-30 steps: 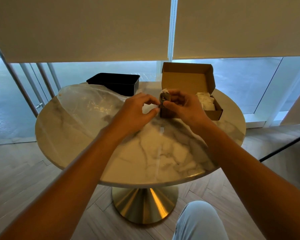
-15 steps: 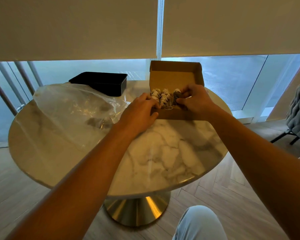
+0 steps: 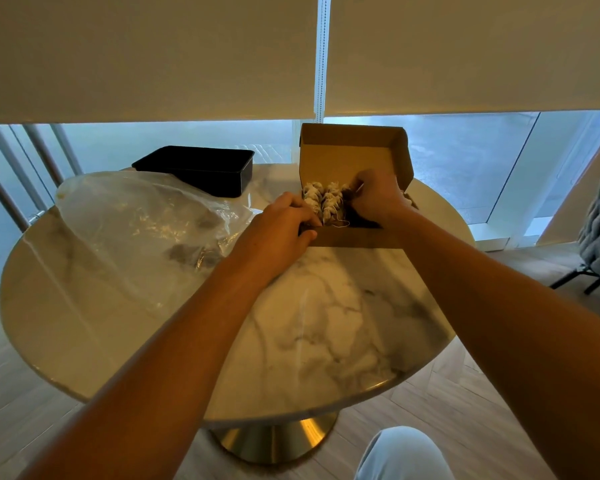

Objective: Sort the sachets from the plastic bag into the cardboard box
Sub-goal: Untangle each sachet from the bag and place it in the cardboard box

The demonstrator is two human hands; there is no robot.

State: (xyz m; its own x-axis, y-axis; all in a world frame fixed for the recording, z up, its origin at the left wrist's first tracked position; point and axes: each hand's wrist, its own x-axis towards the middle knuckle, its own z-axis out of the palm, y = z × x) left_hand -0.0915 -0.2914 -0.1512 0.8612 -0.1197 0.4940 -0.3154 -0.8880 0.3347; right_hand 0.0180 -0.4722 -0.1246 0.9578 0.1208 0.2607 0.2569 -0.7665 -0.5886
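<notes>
Right hand (image 3: 378, 197) deeper in cardboard box (image 3: 352, 154), marble table (image 3: 309, 323)

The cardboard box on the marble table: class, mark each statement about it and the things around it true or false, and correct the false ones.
1. The cardboard box has its lid standing open. True.
2. Sachets stand in rows inside the box. True.
3. The plastic bag lies to the right of the box. False: it lies to its left.
4. The black tray sits on the floor. False: it sits on the table.
5. The left hand and the right hand are both at the box. True.
</notes>
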